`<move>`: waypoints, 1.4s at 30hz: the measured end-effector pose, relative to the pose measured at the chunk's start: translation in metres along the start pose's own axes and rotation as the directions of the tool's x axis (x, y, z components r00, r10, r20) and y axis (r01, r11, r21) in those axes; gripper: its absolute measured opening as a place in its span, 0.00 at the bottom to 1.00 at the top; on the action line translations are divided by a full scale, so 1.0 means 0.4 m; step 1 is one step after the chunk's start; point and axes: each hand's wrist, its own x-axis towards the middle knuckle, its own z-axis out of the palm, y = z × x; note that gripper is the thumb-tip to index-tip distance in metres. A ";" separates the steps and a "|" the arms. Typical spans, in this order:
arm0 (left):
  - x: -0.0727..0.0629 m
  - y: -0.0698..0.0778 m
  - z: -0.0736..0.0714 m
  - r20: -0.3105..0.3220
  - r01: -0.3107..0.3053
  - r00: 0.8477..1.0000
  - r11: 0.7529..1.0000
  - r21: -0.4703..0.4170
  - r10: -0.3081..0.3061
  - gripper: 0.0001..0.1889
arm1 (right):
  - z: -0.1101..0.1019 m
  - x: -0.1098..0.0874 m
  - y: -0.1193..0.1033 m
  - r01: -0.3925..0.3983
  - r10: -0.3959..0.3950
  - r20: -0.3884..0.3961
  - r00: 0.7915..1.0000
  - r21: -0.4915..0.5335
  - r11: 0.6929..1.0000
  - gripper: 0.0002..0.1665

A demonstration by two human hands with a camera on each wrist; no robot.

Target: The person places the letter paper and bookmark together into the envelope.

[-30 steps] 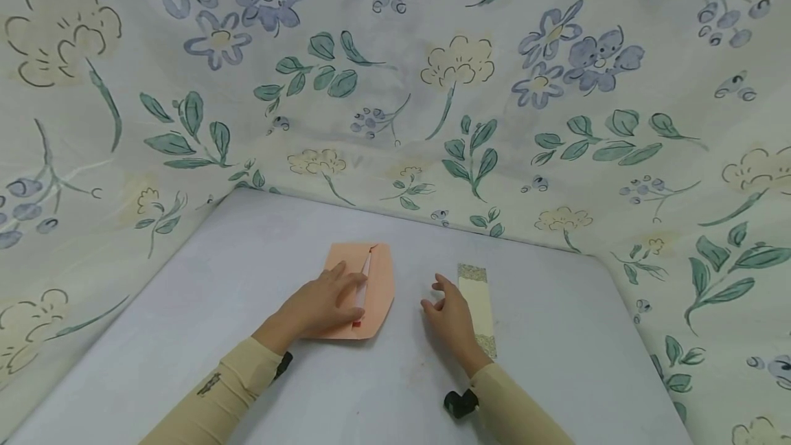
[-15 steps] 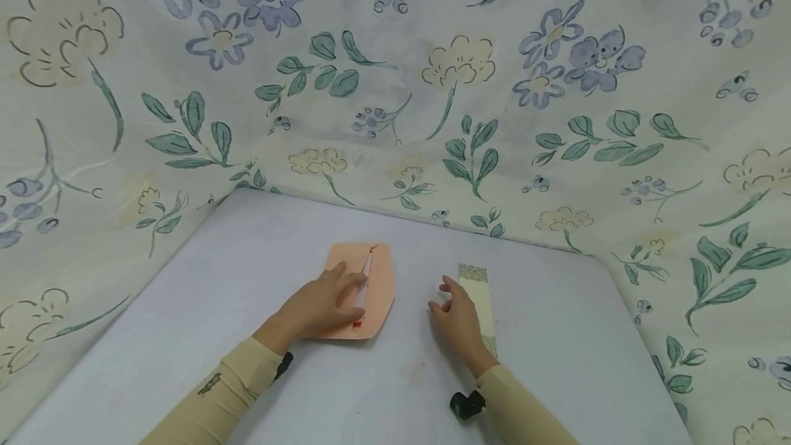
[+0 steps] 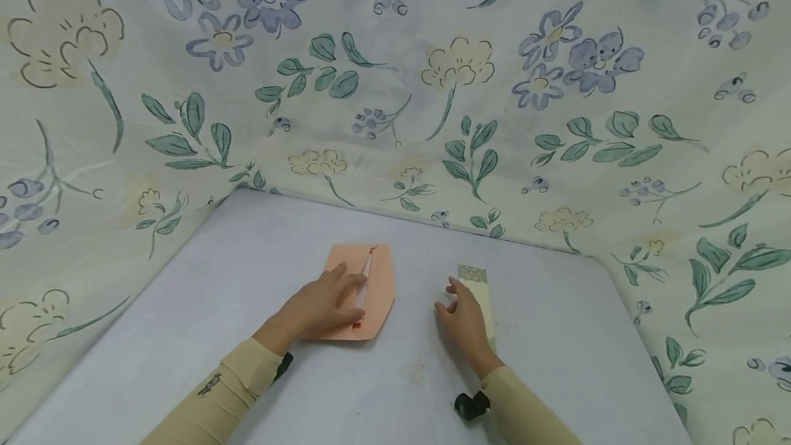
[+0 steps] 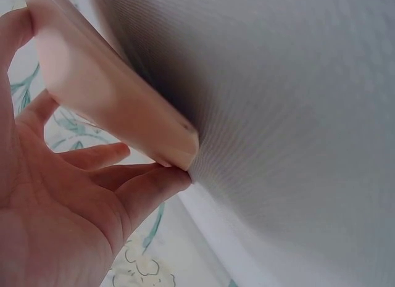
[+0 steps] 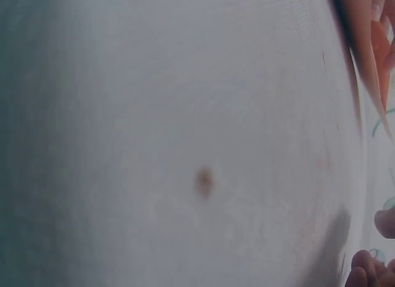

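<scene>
A salmon paper envelope (image 3: 381, 280) lies left of the middle of the table, its mouth showing a white sliver and a small red mark. My left hand (image 3: 321, 302) holds it from the left, thumb and index fingertips near the mouth. In the left wrist view, fingers (image 4: 154, 188) curve against the edge of the envelope (image 4: 111, 95), which is raised off the surface on that side. My right hand (image 3: 463, 318) has loosely bent fingers and holds nothing. It overlaps a long cream card (image 3: 479, 290) with speckled, glittery ends, hiding its near left part.
The white table (image 3: 568, 335) meets a floral curtain (image 3: 395, 88) at the back and both sides. A black wrist camera (image 3: 472, 406) hangs under the right sleeve. A small brown spot (image 5: 204, 181) marks the table near the right hand.
My right hand has drifted a little to the right, covering more of the cream card. The left hand and the envelope have stayed in place.
</scene>
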 end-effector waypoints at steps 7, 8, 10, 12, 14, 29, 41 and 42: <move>0.002 -0.004 0.001 0.002 0.002 1.000 1.000 0.003 -0.002 0.36 | -0.011 0.000 0.009 -0.041 0.040 -0.026 0.999 -0.027 0.999 0.36; 0.002 -0.005 0.001 0.003 0.003 1.000 1.000 0.001 -0.003 0.36 | -0.012 -0.001 0.010 -0.048 0.047 -0.029 0.998 -0.032 0.998 0.36; 0.002 -0.005 0.002 0.003 0.001 1.000 1.000 0.001 -0.001 0.36 | -0.015 -0.003 0.015 -0.054 0.053 -0.036 0.998 -0.038 0.998 0.35; 0.002 -0.006 0.002 0.002 -0.001 1.000 1.000 0.001 0.001 0.36 | -0.017 -0.004 0.020 -0.052 0.051 -0.044 0.998 -0.037 0.998 0.35; 0.002 -0.007 0.003 -0.001 -0.003 1.000 1.000 0.000 0.003 0.36 | -0.019 -0.005 0.025 -0.041 0.039 -0.055 0.998 -0.036 0.999 0.35; 0.002 -0.014 0.004 -0.002 -0.004 1.000 1.000 -0.021 0.004 0.37 | -0.032 0.002 0.038 -0.091 0.081 -0.091 0.993 -0.111 0.990 0.36; 0.006 -0.012 0.002 0.000 -0.011 1.000 1.000 -0.004 0.011 0.36 | -0.038 0.005 0.056 -0.099 0.085 -0.108 0.990 -0.124 0.987 0.37; 0.006 -0.012 0.002 0.000 -0.011 1.000 1.000 -0.003 0.011 0.36 | -0.040 0.005 0.058 -0.096 0.081 -0.113 0.990 -0.137 0.986 0.37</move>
